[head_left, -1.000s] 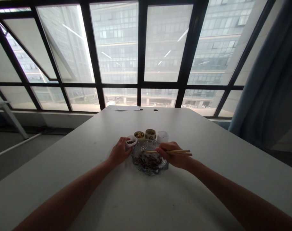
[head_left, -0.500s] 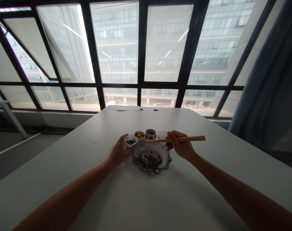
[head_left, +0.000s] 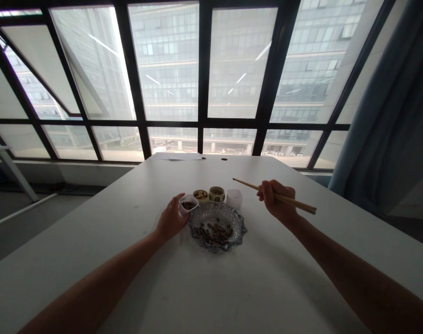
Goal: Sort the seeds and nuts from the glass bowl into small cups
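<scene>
My left hand (head_left: 172,217) is wrapped round a small white cup (head_left: 184,212) with dark bits inside, at the left rim of a clear glass bowl (head_left: 239,230). Several dark brown, elongated pieces (head_left: 216,233) lie in the bowl; their kind is too small to tell. To the right and above the table, my right hand (head_left: 278,198) grips a pair of wooden chopsticks (head_left: 295,202). Their tips point up and left, near a second white cup (head_left: 234,199), and a tiny dark speck shows at the end.
Behind the bowl stand a small cup of yellowish nuts or similar pieces (head_left: 201,195) and a pale cup with a dark character (head_left: 217,194). White paper (head_left: 178,156) lies at the far edge of the white table (head_left: 204,297). A blue curtain (head_left: 367,125) hangs at right.
My right hand has moved right, swinging the chopsticks' tips away from above the bowl toward the far side. The right white cup is now uncovered. My left hand stays on its cup.
</scene>
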